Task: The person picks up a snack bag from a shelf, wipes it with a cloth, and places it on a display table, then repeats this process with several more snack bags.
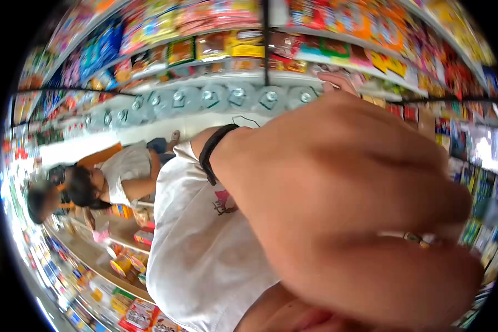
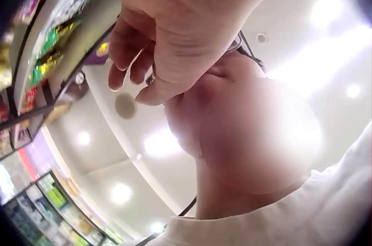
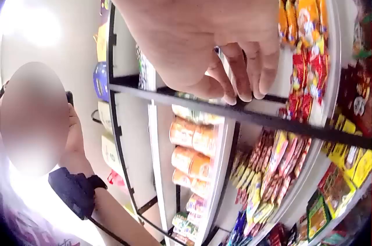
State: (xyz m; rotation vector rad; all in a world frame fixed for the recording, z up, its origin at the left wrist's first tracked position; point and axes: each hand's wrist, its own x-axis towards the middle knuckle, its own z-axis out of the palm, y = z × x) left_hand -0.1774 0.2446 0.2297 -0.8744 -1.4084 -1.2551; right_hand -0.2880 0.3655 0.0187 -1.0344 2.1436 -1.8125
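Well, in the head view a blurred hand [image 1: 359, 205] partly hides the row of clear jugs [image 1: 239, 97] beyond its knuckles; I cannot tell its grip. In the left wrist view, the left hand [image 2: 180, 36] has released, loosely bent fingers near a blurred face [image 2: 258, 135]. In the right wrist view, the right hand [image 3: 203, 31] hangs relaxed, fingertips at a black bar [image 3: 279, 125], contact unclear.

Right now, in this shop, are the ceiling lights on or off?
On. Several ceiling lights glow bright white overhead in the left wrist view.
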